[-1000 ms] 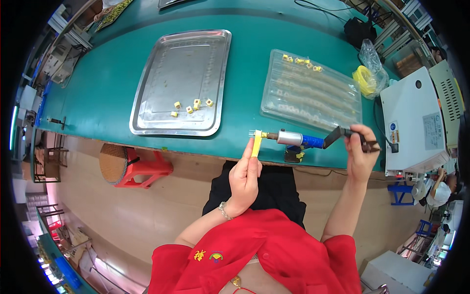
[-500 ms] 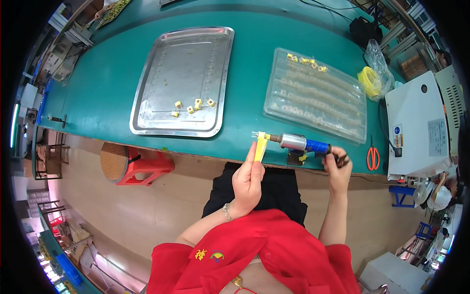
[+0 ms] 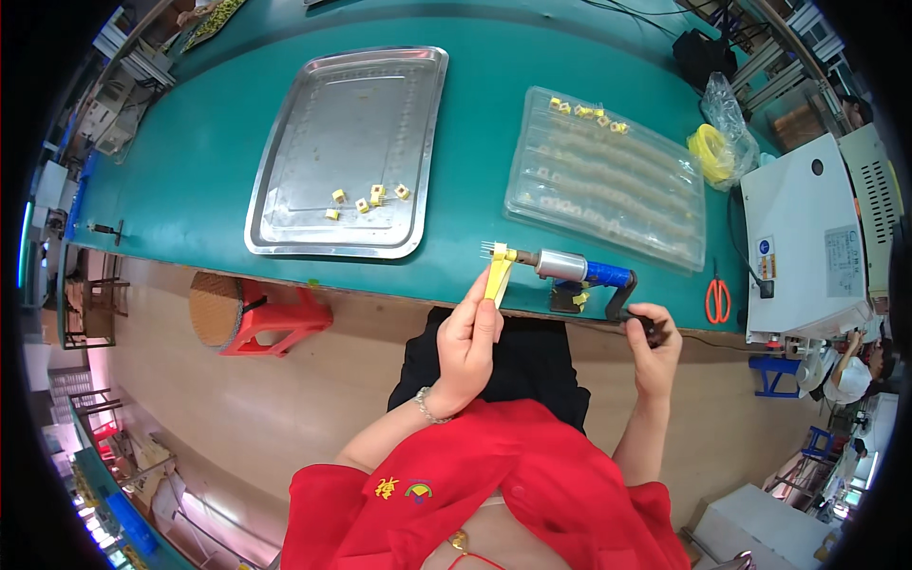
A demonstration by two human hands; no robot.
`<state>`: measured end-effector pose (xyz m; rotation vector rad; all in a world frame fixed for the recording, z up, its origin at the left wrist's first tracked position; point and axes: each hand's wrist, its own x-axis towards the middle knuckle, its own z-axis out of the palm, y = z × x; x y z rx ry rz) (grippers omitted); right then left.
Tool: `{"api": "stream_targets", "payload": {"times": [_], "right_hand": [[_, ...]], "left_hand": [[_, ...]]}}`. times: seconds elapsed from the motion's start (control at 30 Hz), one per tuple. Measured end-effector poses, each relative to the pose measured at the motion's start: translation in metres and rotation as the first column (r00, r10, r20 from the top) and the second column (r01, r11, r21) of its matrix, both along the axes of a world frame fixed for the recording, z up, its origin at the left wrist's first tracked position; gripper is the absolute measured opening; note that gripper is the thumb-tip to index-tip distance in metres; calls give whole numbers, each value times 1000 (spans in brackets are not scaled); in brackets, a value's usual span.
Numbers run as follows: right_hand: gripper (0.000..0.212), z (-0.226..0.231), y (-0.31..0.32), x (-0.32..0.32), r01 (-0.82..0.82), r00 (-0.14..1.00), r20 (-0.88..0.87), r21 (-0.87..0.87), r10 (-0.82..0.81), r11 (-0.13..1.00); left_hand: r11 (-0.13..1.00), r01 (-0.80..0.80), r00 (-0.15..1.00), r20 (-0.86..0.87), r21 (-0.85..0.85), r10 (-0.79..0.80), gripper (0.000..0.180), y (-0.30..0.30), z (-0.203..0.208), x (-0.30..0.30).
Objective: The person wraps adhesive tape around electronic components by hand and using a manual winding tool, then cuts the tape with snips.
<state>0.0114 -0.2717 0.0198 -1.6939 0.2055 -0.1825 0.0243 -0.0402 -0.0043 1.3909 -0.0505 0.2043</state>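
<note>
The left hand (image 3: 465,350) pinches yellow tape (image 3: 498,281) at the desk's (image 3: 475,123) near edge, hiding the tape's near end. The right hand (image 3: 656,357) holds the blue tool's (image 3: 598,273) black crank (image 3: 622,295), partly covering it.

One head-worn fisheye view looks down — from near — over the green bench (image 3: 475,142).
</note>
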Motion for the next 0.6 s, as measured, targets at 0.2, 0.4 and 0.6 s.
{"api": "stream_targets", "payload": {"times": [0.2, 0.4, 0.6], "right_hand": [[15, 22, 0, 29, 85, 982, 190, -410, -6, 908], [20, 89, 49, 82, -405, 821, 199, -457, 534, 792], [24, 87, 85, 131, -677, 540, 74, -554, 838, 485]], "left_hand": [[990, 106, 972, -199, -97, -123, 35, 23, 20, 9], [988, 60, 996, -81, 143, -49, 39, 30, 22, 34], [969, 136, 987, -53, -207, -150, 36, 27, 19, 45]]}}
